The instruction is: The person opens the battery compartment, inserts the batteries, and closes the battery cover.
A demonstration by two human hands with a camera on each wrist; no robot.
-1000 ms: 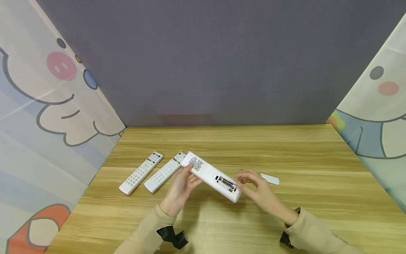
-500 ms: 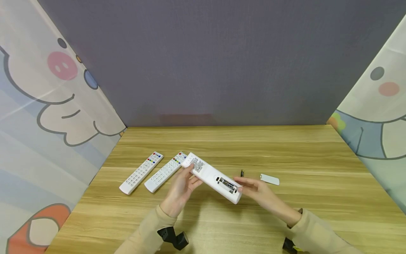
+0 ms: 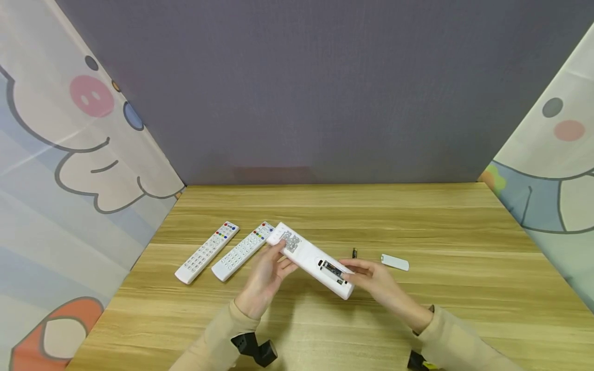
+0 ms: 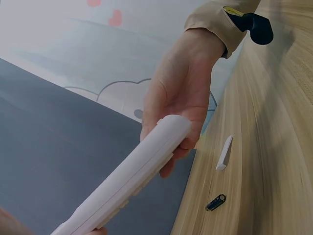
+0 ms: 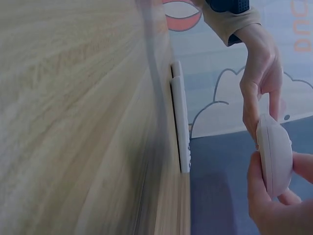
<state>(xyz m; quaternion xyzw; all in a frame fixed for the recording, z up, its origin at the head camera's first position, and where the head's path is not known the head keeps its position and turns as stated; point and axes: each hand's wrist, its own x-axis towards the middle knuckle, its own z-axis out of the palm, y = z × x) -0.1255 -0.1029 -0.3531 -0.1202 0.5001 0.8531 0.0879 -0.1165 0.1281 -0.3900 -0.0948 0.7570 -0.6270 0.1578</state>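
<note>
A white remote control (image 3: 308, 260) is held up, its back towards the head camera. My left hand (image 3: 265, 281) grips its upper left end, thumb on the back near a printed label. My right hand (image 3: 373, 281) pinches the lower right end, its thumb at the uncovered battery compartment and its fingers underneath. A dark battery (image 3: 333, 269) lies in that compartment, partly behind the thumb. Another battery (image 3: 355, 253) lies on the table just beyond the right hand. To the right of it rests the white battery cover (image 3: 395, 262). The remote's button side faces down.
Two more white remotes lie buttons up on the wooden table (image 3: 445, 226): the left remote (image 3: 207, 252) and the nearer remote (image 3: 241, 252), whose top end is close to the held one. A grey panel (image 3: 297, 103) stands behind the table.
The right hand has shifted slightly, bringing its thumb from the remote's end onto the battery compartment. The loose battery on the table, earlier out of sight by the right hand, now shows.
</note>
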